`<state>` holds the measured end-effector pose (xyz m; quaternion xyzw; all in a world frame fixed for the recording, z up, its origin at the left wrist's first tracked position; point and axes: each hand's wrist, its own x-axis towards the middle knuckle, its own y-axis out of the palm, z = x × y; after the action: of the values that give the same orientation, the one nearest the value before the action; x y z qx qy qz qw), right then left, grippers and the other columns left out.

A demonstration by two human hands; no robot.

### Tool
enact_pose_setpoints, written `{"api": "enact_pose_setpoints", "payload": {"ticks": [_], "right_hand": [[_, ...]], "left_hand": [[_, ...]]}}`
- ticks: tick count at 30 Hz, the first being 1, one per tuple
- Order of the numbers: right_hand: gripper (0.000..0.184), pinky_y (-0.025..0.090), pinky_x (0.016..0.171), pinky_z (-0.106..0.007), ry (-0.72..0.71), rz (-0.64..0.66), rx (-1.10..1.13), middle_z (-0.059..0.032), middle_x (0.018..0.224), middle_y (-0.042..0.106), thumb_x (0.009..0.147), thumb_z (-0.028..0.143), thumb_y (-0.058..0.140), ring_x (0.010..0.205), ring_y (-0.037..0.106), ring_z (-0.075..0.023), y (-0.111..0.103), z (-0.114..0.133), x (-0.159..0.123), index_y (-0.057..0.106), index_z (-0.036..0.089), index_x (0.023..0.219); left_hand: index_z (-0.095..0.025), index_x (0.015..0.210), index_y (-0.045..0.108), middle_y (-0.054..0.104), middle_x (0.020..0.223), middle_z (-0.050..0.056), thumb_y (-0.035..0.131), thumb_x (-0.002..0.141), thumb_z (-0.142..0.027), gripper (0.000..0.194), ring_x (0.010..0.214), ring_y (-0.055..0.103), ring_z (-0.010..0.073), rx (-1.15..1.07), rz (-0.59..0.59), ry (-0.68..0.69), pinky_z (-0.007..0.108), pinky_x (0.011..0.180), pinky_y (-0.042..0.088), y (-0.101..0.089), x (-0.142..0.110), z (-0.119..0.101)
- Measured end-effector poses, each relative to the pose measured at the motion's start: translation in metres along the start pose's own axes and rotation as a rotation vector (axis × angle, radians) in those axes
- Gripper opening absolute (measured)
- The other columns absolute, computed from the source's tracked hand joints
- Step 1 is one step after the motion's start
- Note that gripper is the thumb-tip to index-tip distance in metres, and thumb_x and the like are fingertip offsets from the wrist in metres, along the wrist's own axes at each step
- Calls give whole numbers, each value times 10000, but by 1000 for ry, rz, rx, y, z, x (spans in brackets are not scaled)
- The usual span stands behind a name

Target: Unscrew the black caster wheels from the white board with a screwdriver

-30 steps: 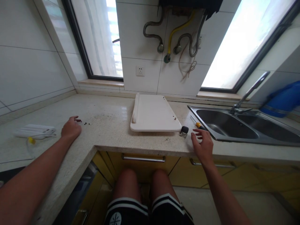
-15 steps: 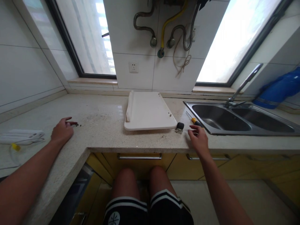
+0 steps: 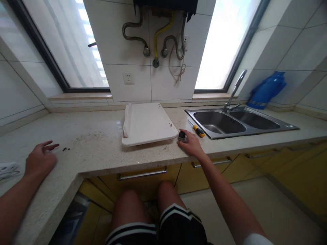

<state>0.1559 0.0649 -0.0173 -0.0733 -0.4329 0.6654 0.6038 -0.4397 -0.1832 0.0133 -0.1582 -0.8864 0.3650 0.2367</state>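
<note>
My right hand [image 3: 191,144] has its thumb and fingers around a small black part with a silver metal base [image 3: 182,135], on the counter beside the white panel's front right corner. To the right of that hand lies a screwdriver [image 3: 198,130] with a yellow and black handle. The flat white panel [image 3: 148,122] rests on the counter, a raised strip along its left side and small dark bits on its right edge. Far to the left, my left hand [image 3: 41,159] hovers at or rests on the counter, fingers apart, close to several tiny dark pieces [image 3: 66,149], probably screws.
A double steel sink [image 3: 219,122] with a faucet [image 3: 233,93] is set into the counter at right. Behind it stands a blue object [image 3: 266,90]. A white power strip [image 3: 9,170] lies at the left edge. Drawer handles [image 3: 143,174] run below the counter's front edge.
My right hand has moved from beside the screwdriver onto the small black part and closed around it. My left hand stays by the tiny dark pieces. The view has turned right.
</note>
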Motion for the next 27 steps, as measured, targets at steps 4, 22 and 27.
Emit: {"api": "enact_pose_setpoints", "payload": {"ticks": [4,22,27], "right_hand": [[588,567,1078,-518,2,-53,20,-157,1288,778,842,426,779,1152,728,-328,-3,5,-7,745,215,1389],[623,584,1000,-450,-556,-205,71,-74,1290,809,996,352,824,1155,744,-286,-45,135,-86,595,327,1574],[512,514,963,-461,-698,-250,-137,-96,1276,809,1100,378,630,1129,696,-294,-40,153,-92,595,193,1577]], "left_hand": [[-327,1457,656,835,1382,17,523,575,-303,893,1466,685,358,-34,-15,51,558,1274,514,-3,-8,-9],[-404,1479,644,802,1322,137,892,848,-621,712,1059,798,308,-671,707,709,486,879,675,8,-235,-237],[-298,1378,680,818,1259,115,924,846,-521,626,1020,782,272,-698,724,654,447,866,654,3,-264,-252]]}}
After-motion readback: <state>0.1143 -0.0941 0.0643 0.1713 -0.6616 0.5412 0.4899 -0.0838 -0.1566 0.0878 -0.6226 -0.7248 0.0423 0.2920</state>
